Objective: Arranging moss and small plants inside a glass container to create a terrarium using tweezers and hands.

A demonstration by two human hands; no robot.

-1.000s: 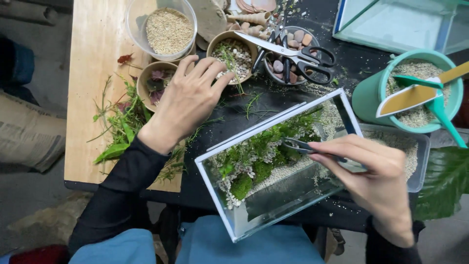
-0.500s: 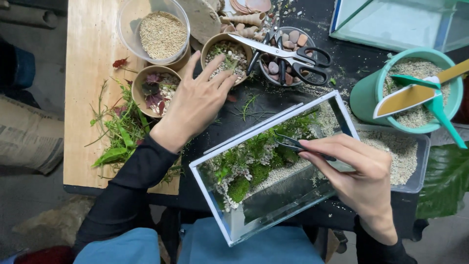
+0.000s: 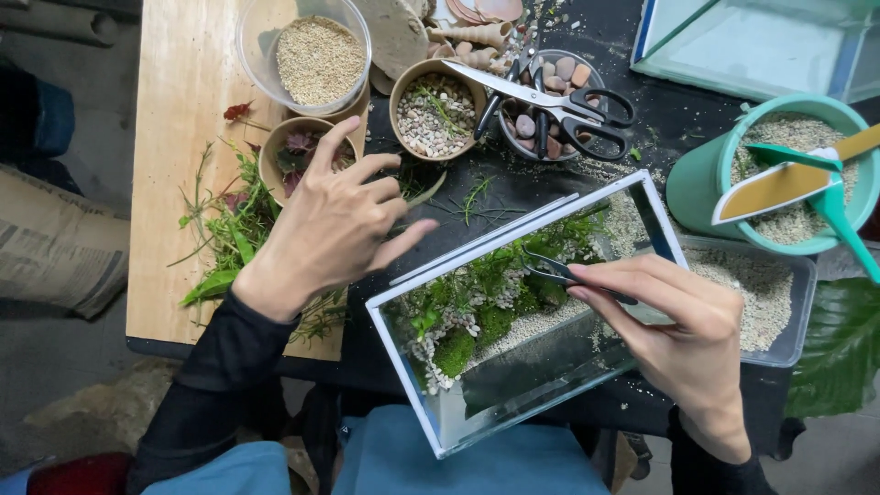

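Gripping slim dark metal tweezers [image 3: 568, 273] inside the rectangular glass terrarium [image 3: 513, 312] of green moss [image 3: 477, 321], the right hand [image 3: 683, 335] was placing greenery, while the empty, spread left hand [image 3: 335, 225] hovered over the brown bowl of reddish leaves [image 3: 298, 156], the next move probably requiring a precise pinch.

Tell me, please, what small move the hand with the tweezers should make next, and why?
Probably lower the tweezers a little further into the glass tank. The right hand holds them with their tips just above the moss, while the left hand hovers open over the cut greens, holding nothing.
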